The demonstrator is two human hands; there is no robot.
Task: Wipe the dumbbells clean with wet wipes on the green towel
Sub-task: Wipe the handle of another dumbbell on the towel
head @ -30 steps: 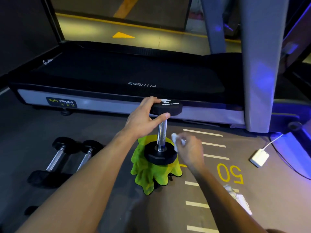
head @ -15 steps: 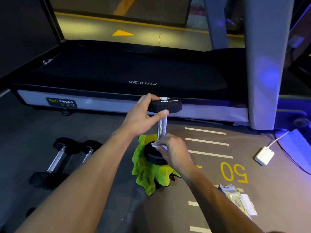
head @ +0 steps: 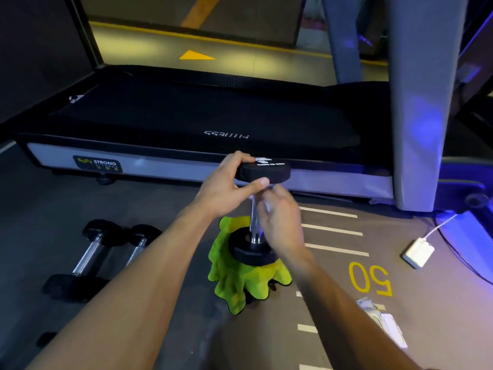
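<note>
On the gym floor at 12 o'clock lay the treadmill [head: 202, 124], w/ a white adapter box [head: 418, 251] at 3 and a wet-wipe packet [head: 384, 320] at 4. Two spare dumbbells [head: 106, 252] lay on their sides at 9, off the cloth. Center frame, the green towel [head: 240, 287] sat bunched under the dumbbell [head: 262, 172] being cleaned, which stood on end, long axis vertical, lower head on the towel. Left hand [head: 226, 186] gripped the upper head, thumb under its rim, fingers curled over the far edge, steadying it. Right hand [head: 280, 220] was curled round the chrome handle [head: 254, 227] just below the upper head, a wet wipe [head: 266, 206] pinched against the bar; blurred, so exact finger placement unclear. The bar ran down from those fingers, so the stroke probably goes downward along it; rt hand is nearer.
</note>
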